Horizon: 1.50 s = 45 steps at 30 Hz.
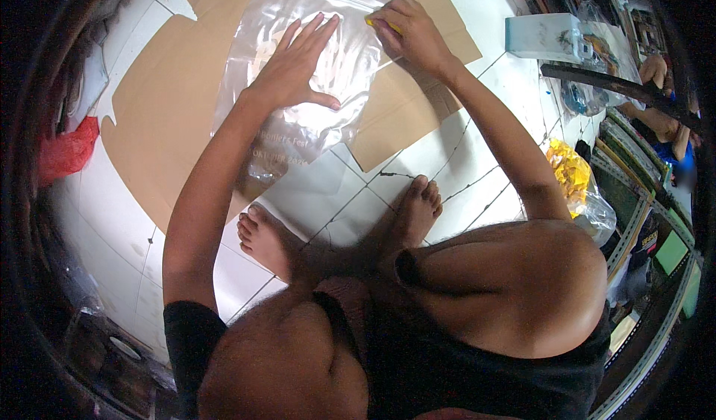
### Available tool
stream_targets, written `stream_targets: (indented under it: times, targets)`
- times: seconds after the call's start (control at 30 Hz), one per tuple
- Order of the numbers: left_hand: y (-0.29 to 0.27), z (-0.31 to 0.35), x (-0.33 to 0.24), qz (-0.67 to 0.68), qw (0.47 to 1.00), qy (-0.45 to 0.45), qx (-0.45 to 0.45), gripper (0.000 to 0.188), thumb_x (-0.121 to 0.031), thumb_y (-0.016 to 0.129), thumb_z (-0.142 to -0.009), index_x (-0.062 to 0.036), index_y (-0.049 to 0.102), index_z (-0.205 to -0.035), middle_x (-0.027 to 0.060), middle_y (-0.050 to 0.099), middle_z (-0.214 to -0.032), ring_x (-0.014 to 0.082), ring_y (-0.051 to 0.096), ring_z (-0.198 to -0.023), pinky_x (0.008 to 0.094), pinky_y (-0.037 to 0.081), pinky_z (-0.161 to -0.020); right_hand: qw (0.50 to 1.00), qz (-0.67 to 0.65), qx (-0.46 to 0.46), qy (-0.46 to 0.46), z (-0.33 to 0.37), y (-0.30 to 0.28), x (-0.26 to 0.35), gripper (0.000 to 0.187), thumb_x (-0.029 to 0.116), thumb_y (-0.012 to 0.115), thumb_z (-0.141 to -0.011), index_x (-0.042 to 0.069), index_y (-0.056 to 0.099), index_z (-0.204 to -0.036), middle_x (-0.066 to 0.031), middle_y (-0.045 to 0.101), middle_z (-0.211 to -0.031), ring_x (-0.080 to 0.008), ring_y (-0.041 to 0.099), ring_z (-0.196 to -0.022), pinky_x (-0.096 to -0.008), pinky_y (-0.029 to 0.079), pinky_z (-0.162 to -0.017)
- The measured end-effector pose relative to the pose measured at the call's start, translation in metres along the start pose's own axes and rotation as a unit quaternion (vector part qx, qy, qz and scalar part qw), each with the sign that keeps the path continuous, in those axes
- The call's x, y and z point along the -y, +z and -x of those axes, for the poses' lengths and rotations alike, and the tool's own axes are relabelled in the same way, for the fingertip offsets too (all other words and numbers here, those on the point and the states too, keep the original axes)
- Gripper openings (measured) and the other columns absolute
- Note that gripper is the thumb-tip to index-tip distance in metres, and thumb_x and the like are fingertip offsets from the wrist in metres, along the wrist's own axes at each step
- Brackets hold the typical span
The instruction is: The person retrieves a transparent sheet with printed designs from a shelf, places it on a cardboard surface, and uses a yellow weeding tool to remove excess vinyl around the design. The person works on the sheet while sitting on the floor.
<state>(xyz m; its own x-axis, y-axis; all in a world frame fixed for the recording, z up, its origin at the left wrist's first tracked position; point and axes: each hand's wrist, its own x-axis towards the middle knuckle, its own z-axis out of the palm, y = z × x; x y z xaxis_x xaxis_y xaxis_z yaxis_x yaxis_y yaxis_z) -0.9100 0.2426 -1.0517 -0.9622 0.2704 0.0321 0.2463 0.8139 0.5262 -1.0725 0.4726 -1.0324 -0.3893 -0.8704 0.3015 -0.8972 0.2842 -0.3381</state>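
Note:
A clear plastic bag [356,70] with faint white print lies on a flat sheet of brown cardboard [168,107] on the floor. Its lower end reaches past the cardboard onto the tiles. My left hand [294,66] rests on the middle of the bag, palm down and fingers spread. At the bag's upper right edge, my right hand [409,36] is closed around a small yellow thing [394,28]. My fingers cover most of it, so its kind does not show.
My bare feet stand on cracked white tiles [350,211] just below the cardboard. To the right are a pale blue box [543,38], a crumpled yellow and clear plastic bag [568,178] and a metal rack [634,226]. Red plastic [68,152] lies far left. Another person's limbs show at the right rim.

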Motion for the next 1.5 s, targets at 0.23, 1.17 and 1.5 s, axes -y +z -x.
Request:
stream_targets:
  times: [0.23, 1.17, 1.5]
  targets:
    - [-0.012, 0.01, -0.003, 0.027, 0.994, 0.02, -0.102, 0.129, -0.053, 0.09, -0.066, -0.0062, 0.019, -0.163, 0.0183, 0.03, -0.166, 0.0326, 0.022, -0.156, 0.0478, 0.014, -0.129, 0.999, 0.022, -0.042, 0.023, -0.002, -0.004, 0.012, 0.014, 0.011, 0.068, -0.093, 0.004, 0.074, -0.103, -0.0119, 0.07, -0.099, -0.0306, 0.066, -0.093, -0.0412, 0.054, -0.088]
    - [-0.117, -0.031, 0.026, 0.347, 0.889, -0.279, -0.111, 0.048, -0.025, 0.063, -0.1, -0.0107, 0.053, -0.144, 0.009, 0.075, -0.114, 0.0218, 0.074, -0.098, 0.0329, 0.056, -0.079, 0.668, -0.457, -0.105, 0.578, 0.1, -0.008, 0.07, 0.025, 0.028, 0.066, -0.099, 0.004, 0.067, -0.093, -0.0018, 0.062, -0.084, -0.0121, 0.056, -0.078, -0.0277, 0.046, -0.072]
    - [-0.273, -0.011, -0.062, 0.35, 0.906, -0.073, -0.228, 0.049, -0.027, 0.05, -0.11, -0.013, 0.04, -0.156, 0.0171, 0.056, -0.146, 0.0266, 0.072, -0.11, 0.0305, 0.054, -0.084, 0.83, -0.407, -0.112, 0.364, 0.047, -0.018, 0.106, 0.042, 0.045, 0.07, -0.097, 0.015, 0.067, -0.126, 0.0094, 0.045, -0.073, -0.003, 0.04, -0.062, -0.0213, 0.032, -0.056]
